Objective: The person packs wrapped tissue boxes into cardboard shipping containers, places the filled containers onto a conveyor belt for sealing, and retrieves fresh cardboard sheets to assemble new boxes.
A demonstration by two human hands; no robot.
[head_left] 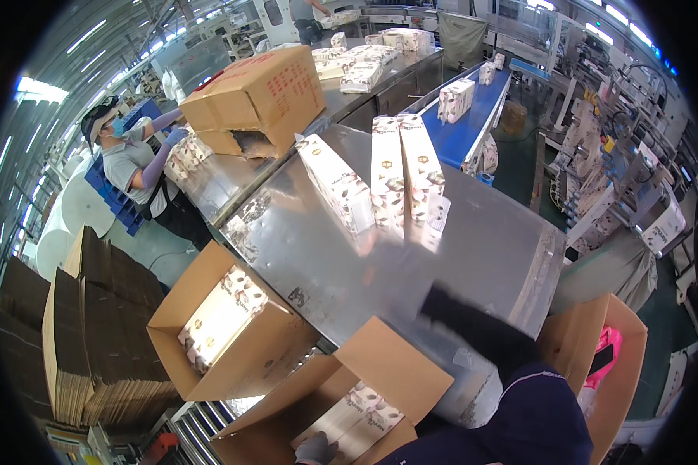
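My left hand (316,449), in a grey glove, reaches into an open cardboard box (395,353) at the bottom. Its fingers lie on long white flower-printed packs (353,422) inside. My right arm (473,325), dark-sleeved, stretches across the metal table (488,256). At its end my right hand (388,267) is smeared by motion, so its fingers cannot be read. Just beyond it, three similar packs stand on the table: a tilted left pack (335,182), a middle pack (388,167) and a right pack (423,167), these last two side by side.
Another open box (287,341) holds packs at left, beside a roller conveyor (198,430). Flattened cartons (93,341) are stacked far left. A blue belt (461,128) carries packs. A co-worker (132,155) handles a large carton (256,97). At right stands a box (589,349) with a pink item.
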